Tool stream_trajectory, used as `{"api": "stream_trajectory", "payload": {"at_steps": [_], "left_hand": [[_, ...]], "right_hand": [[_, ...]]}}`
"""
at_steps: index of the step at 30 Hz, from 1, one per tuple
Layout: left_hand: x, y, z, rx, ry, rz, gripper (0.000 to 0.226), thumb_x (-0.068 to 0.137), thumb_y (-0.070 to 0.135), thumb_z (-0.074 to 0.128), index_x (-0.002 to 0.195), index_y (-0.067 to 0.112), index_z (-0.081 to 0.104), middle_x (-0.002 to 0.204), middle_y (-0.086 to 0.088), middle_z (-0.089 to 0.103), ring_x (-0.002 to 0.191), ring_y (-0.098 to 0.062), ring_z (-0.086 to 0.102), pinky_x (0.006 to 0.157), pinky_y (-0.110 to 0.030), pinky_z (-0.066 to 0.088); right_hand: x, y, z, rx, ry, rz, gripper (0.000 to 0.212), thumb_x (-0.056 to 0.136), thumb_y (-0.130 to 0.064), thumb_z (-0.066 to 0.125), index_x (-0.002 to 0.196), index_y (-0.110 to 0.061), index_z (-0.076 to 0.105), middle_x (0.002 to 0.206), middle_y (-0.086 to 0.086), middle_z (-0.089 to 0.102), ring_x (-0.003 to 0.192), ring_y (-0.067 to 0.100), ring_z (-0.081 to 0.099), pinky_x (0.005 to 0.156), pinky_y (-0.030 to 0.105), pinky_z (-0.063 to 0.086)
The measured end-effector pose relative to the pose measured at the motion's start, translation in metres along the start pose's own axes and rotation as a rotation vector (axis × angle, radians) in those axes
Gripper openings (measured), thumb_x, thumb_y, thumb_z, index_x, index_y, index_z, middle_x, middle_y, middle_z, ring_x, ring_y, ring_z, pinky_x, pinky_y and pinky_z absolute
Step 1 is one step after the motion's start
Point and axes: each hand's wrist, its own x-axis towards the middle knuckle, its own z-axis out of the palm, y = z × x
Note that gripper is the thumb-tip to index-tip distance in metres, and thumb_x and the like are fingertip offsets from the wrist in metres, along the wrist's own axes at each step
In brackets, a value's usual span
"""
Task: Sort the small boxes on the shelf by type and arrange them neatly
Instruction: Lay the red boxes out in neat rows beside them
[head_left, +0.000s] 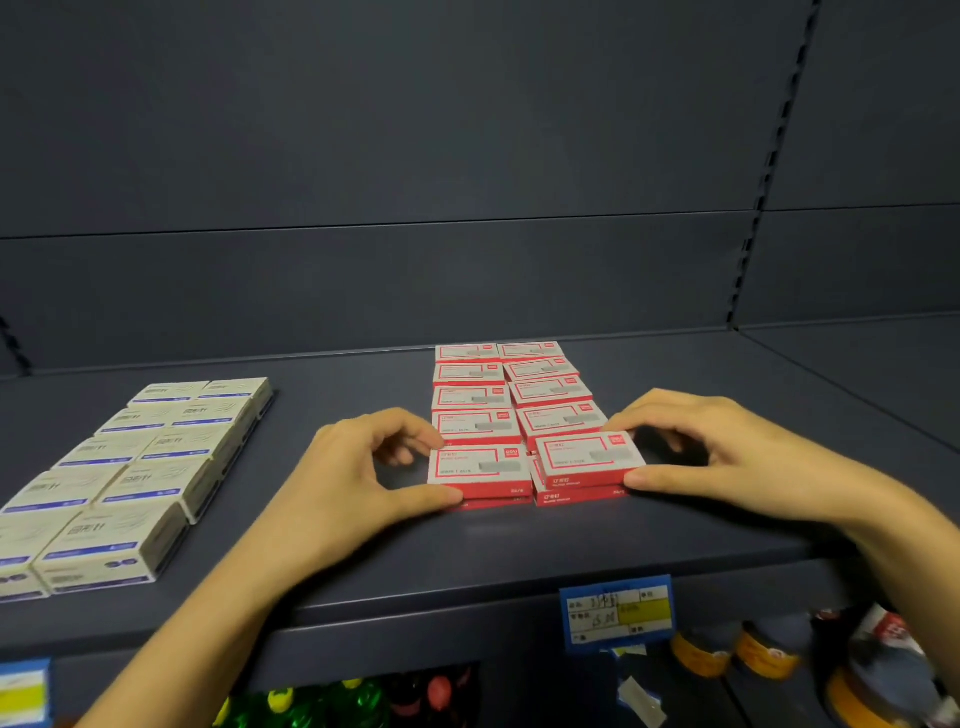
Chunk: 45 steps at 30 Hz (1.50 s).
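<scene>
The red boxes (519, 410) lie in two columns running from the near edge toward the back panel, in the middle of the shelf (519, 551), with their printed faces up. The near-right red box (589, 460) sits on top of another and is turned slightly askew, its near edge overhanging the one beneath. The right hand (727, 457) pinches it, thumb on the near right corner and forefinger on the far right corner, apparently to twist it square with its column. The left hand (353, 467) pinches the near-left red box (480, 467) the same way from the left side, thumb at the near edge and forefinger at the far corner, probably to steady that stack so the two columns stay flush. Well apart on the left of the shelf, the white boxes (130, 467) with blue stripes form their own two-column block, so the two types look already separated and only this straightening seems left. A blue price tag (615, 616) hangs on the shelf's front lip, with other goods on the level below.
</scene>
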Motion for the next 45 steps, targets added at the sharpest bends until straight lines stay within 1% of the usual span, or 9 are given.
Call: {"api": "stream_trajectory", "payload": {"at_steps": [10, 16, 21, 24, 27, 30, 33, 37, 45], "left_hand": [[0.0, 0.0, 0.006, 0.043, 0.077, 0.097, 0.024, 0.057, 0.028, 0.083, 0.077, 0.025, 0.07, 0.088, 0.01, 0.064, 0.08, -0.006, 0.059, 0.075, -0.017, 0.046], [0.012, 0.01, -0.007, 0.001, 0.088, 0.054, 0.037, 0.058, 0.054, 0.066, 0.081, 0.025, 0.069, 0.087, 0.011, 0.059, 0.083, -0.002, 0.054, 0.072, -0.007, 0.038], [0.071, 0.017, -0.012, -0.154, 0.117, -0.106, 0.027, 0.087, 0.037, 0.055, 0.104, 0.018, 0.063, 0.113, 0.001, 0.064, 0.102, -0.012, 0.057, 0.086, -0.025, 0.042], [0.107, 0.005, 0.003, -0.112, 0.049, -0.25, 0.038, 0.094, 0.036, 0.043, 0.125, 0.015, 0.051, 0.132, -0.001, 0.053, 0.117, -0.015, 0.049, 0.09, -0.027, 0.037], [0.127, -0.016, 0.023, -0.148, -0.002, -0.394, 0.042, 0.098, 0.034, 0.036, 0.131, 0.01, 0.044, 0.139, -0.007, 0.047, 0.125, -0.022, 0.044, 0.099, -0.032, 0.034], [0.138, -0.035, 0.033, -0.238, -0.026, -0.482, 0.041, 0.099, 0.034, 0.031, 0.121, 0.006, 0.051, 0.128, -0.012, 0.056, 0.116, -0.024, 0.052, 0.1, -0.035, 0.036], [0.145, -0.045, 0.034, -0.263, -0.068, -0.426, 0.039, 0.099, 0.031, 0.032, 0.118, 0.006, 0.055, 0.12, -0.01, 0.06, 0.109, -0.022, 0.056, 0.101, -0.036, 0.041], [0.149, -0.049, 0.039, -0.288, -0.137, -0.341, 0.034, 0.099, 0.028, 0.033, 0.111, 0.012, 0.061, 0.094, 0.0, 0.065, 0.084, -0.011, 0.061, 0.067, -0.02, 0.045], [0.148, -0.052, 0.041, -0.307, -0.147, -0.294, 0.02, 0.096, 0.023, 0.042, 0.098, 0.019, 0.062, 0.088, 0.006, 0.065, 0.079, -0.006, 0.061, 0.062, -0.017, 0.045]], "right_hand": [[0.005, -0.001, 0.003, -0.047, 0.101, -0.003, 0.043, 0.066, -0.061, 0.059, 0.104, -0.044, 0.055, 0.105, -0.028, 0.057, 0.087, 0.007, 0.053, 0.069, 0.018, 0.045], [0.013, -0.005, -0.005, -0.028, 0.098, -0.016, 0.043, 0.063, -0.066, 0.059, 0.1, -0.045, 0.058, 0.103, -0.029, 0.056, 0.087, 0.005, 0.053, 0.069, 0.015, 0.044], [0.065, 0.002, -0.013, 0.061, 0.222, 0.022, 0.024, 0.082, -0.047, 0.056, 0.097, -0.03, 0.064, 0.101, -0.015, 0.061, 0.079, -0.001, 0.052, 0.065, 0.005, 0.039], [0.109, 0.019, -0.005, 0.017, 0.225, 0.137, 0.016, 0.094, -0.03, 0.049, 0.102, -0.02, 0.059, 0.117, -0.002, 0.056, 0.095, 0.006, 0.05, 0.079, 0.015, 0.039], [0.141, 0.03, 0.007, 0.112, 0.184, 0.278, 0.028, 0.098, -0.029, 0.04, 0.119, -0.016, 0.052, 0.127, 0.002, 0.052, 0.101, 0.008, 0.046, 0.084, 0.025, 0.037], [0.158, 0.035, 0.017, 0.263, 0.21, 0.346, 0.035, 0.099, -0.034, 0.035, 0.126, -0.018, 0.049, 0.126, -0.001, 0.053, 0.096, 0.007, 0.048, 0.079, 0.024, 0.038], [0.165, 0.038, 0.023, 0.332, 0.231, 0.345, 0.032, 0.099, -0.034, 0.036, 0.119, -0.018, 0.055, 0.114, -0.002, 0.058, 0.085, 0.005, 0.055, 0.066, 0.017, 0.041], [0.164, 0.04, 0.025, 0.406, 0.142, 0.325, 0.027, 0.097, -0.036, 0.038, 0.091, -0.024, 0.062, 0.089, -0.004, 0.067, 0.067, 0.005, 0.064, 0.059, 0.015, 0.045], [0.161, 0.035, 0.026, 0.332, 0.12, 0.282, 0.027, 0.099, -0.034, 0.032, 0.09, -0.032, 0.058, 0.087, -0.018, 0.061, 0.074, 0.001, 0.061, 0.06, 0.012, 0.04]]}}
